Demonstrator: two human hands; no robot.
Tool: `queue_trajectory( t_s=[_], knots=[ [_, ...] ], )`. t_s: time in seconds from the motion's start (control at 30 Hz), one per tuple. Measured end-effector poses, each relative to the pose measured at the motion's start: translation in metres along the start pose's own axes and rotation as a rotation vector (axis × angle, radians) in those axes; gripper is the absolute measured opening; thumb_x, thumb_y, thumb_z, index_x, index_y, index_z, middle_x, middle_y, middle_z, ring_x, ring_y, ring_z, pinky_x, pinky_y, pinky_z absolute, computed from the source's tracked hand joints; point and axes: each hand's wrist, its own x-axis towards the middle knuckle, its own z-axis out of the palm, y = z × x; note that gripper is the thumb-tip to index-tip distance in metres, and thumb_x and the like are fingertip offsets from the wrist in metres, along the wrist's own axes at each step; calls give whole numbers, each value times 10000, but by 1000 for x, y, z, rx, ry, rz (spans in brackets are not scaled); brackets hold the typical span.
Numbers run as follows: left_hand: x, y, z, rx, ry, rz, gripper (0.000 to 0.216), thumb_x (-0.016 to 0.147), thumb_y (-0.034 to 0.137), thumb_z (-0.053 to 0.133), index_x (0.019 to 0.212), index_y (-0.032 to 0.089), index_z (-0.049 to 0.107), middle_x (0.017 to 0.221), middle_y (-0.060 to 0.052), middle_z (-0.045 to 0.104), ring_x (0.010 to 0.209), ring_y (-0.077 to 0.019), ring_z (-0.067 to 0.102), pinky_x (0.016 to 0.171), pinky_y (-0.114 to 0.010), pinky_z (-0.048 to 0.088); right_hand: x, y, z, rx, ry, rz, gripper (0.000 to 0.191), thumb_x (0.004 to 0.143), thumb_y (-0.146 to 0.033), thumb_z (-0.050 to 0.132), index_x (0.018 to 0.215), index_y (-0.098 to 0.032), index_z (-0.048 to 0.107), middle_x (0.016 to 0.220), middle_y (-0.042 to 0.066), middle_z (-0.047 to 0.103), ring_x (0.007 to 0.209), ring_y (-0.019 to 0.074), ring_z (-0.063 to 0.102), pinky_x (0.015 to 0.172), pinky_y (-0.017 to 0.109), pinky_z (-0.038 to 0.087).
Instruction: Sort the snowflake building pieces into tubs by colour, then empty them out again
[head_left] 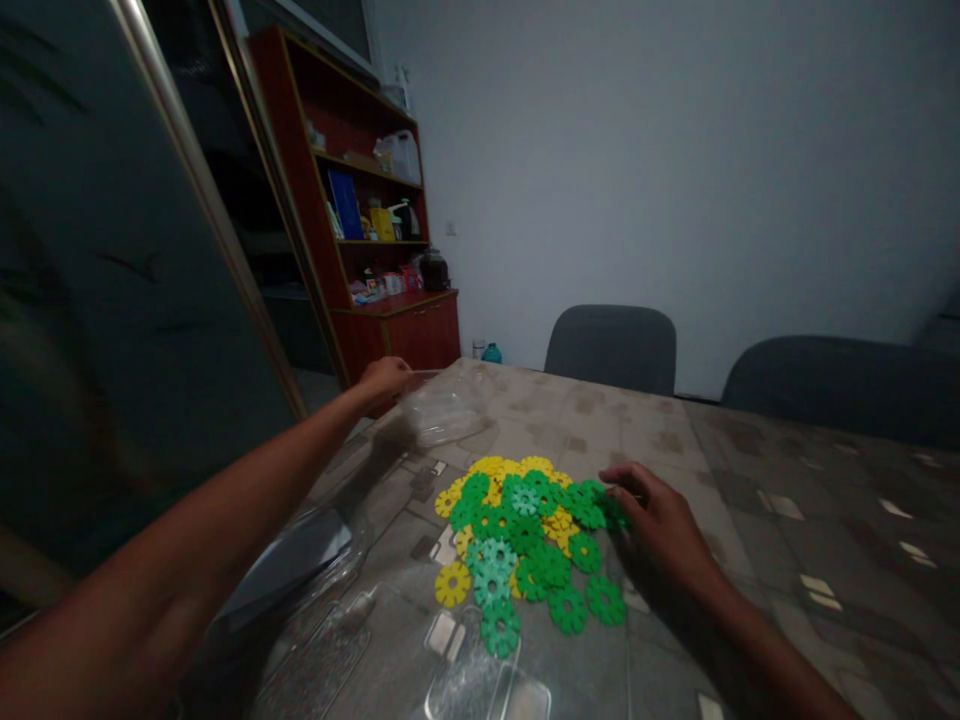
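A pile of flat, notched plastic discs (525, 535) in green, yellow and pale teal lies on the patterned table, each disc with a hole in the middle. Stretched far forward, my left hand (386, 380) grips the rim of a clear plastic container (446, 410) at the table's left edge. The container looks blurred and shows nothing inside. At the right side of the pile is my right hand (656, 510), its fingers curved and slightly apart. Its thumb is close to the green discs (590, 503) there; whether it touches one is hard to see.
Another clear plastic tray (356, 545) sits beneath my left forearm, and clear plastic pieces (487, 685) lie at the near edge. Grey chairs (611, 350) stand behind the table. A red-brown shelf unit (397, 325) with various goods is at the back left.
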Motion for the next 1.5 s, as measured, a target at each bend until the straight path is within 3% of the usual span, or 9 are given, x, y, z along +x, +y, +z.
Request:
queue_trajectory(
  t_s=[0.2, 0.37, 0.57, 0.7, 0.83, 1.03, 1.17, 1.3, 1.5],
  knots=[
    [6, -1, 11, -32, -91, -83, 316, 948, 332, 601, 1217, 167, 582, 1215, -86, 605, 1019, -242, 628, 846, -428, 549, -6, 7, -1, -42, -82, -31, 204, 819, -351, 498, 876, -234, 656, 844, 51, 740, 782, 259, 700, 709, 385, 545],
    [5, -8, 9, -39, -53, -58, 317, 951, 338, 596, 1217, 167, 579, 1205, -87, 607, 1009, -236, 631, 842, -428, 549, -20, 10, -1, -110, -88, -99, 295, 797, -393, 563, 1003, -216, 676, 1092, 125, 716, 1059, 327, 637, 951, 512, 478],
    [-18, -22, 5, -72, 1, 37, 439, 909, 469, 599, 1242, 184, 571, 1249, -124, 617, 1068, -271, 623, 824, -336, 529, -61, 10, 10, -381, -290, -306, 728, 804, -461, 669, 1459, -257, 426, 1570, 122, 335, 1427, 345, 302, 1135, 568, 293],
    [-40, -31, 14, -182, -7, 31, 746, 873, 571, 574, 1473, 210, 314, 1401, -181, 518, 870, -250, 705, 595, -257, 541, -72, 5, 25, -496, -367, -307, 842, 771, -470, 711, 1508, -299, 342, 1608, 116, 229, 1461, 363, 201, 1145, 612, 218],
    [-46, -38, 33, -311, -65, -4, 1059, 785, 544, 708, 1539, 176, 62, 1351, -248, 540, 684, -203, 709, 493, -239, 533, -66, -5, 40, -568, -436, -243, 808, 791, -474, 683, 1504, -279, 358, 1603, 140, 226, 1464, 360, 183, 1140, 631, 184],
    [-29, -37, 49, -407, -76, 68, 858, 766, 391, 772, 1450, 191, 294, 1239, -168, 609, 615, -143, 665, 468, -216, 538, -52, -17, 59, -631, -439, -197, 751, 823, -409, 663, 1495, -222, 384, 1597, 166, 231, 1462, 342, 194, 1156, 593, 169],
    [-18, -31, 53, -398, -68, 145, 726, 743, 335, 784, 1350, 198, 409, 1248, -129, 596, 669, -137, 668, 526, -223, 567, -44, -23, 64, -641, -447, -180, 726, 847, -418, 630, 1493, -195, 386, 1591, 186, 240, 1460, 353, 198, 1154, 602, 162],
    [-11, -29, 53, -302, -18, 204, 726, 701, 290, 778, 1320, 156, 425, 1223, -134, 618, 890, -234, 684, 719, -310, 591, -44, -26, 54, -560, -388, -212, 693, 866, -446, 598, 1483, -201, 401, 1584, 163, 284, 1458, 336, 224, 1155, 588, 201],
    [-31, -19, 39, -153, 108, 382, 698, 657, 289, 720, 1292, 138, 476, 1370, -162, 528, 1317, -374, 433, 1113, -493, 340, -68, 6, -16, -453, -226, -251, 431, 925, -357, 471, 1296, -185, 605, 1446, 143, 517, 1331, 283, 472, 1100, 510, 375]
  ],
)
